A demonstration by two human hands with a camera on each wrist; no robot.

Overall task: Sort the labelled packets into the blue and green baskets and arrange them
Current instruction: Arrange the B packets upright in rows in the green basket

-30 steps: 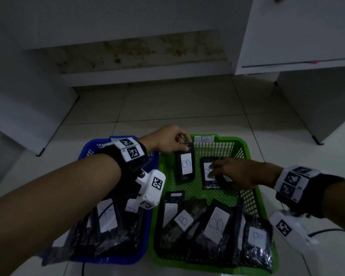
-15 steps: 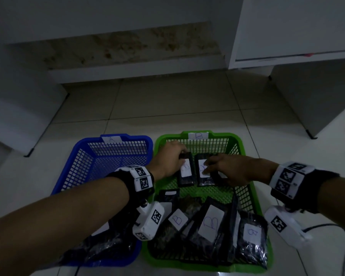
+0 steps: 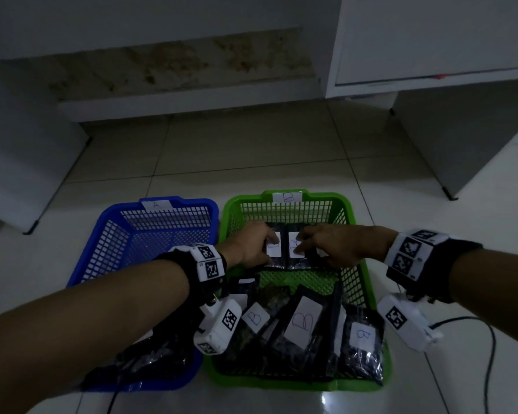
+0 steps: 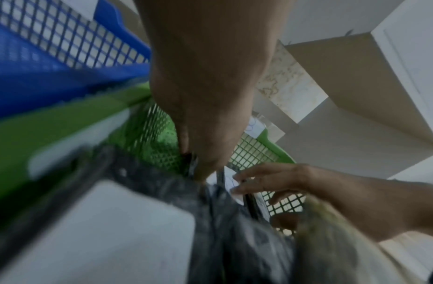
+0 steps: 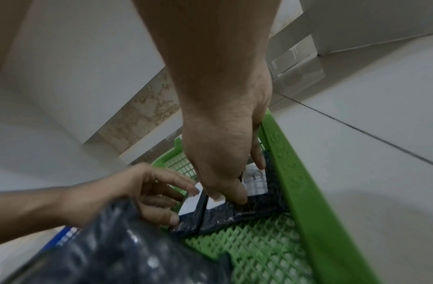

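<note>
A blue basket (image 3: pixel 192 203) tagged A and a green basket (image 3: pixel 311 197) tagged B stand side by side on the floor. At the green basket's far end two black packets with B labels lie flat next to each other. My left hand (image 3: pixel 251 246) holds the left packet (image 3: pixel 274 262), with its thumb at the near corner and its fingers over the label. My right hand (image 3: pixel 332 249) presses straight fingers on the middle packet (image 5: pixel 220 217) and on a third packet (image 5: pixel 259 190) against the right wall. Several more B packets (image 3: pixel 302 324) are piled at the near end.
Dark packets (image 3: pixel 150 357) fill the blue basket's near end, and its far half shows bare mesh. A white cabinet (image 3: pixel 431 40) stands at the back right and a low step (image 3: pixel 192 103) runs along the wall. A cable (image 3: pixel 488 354) trails on the tiles at the right.
My left hand has lowered its packet from upright at the far wall and laid it flat beside the right hand's packet. The right hand stayed pressing on its packets.
</note>
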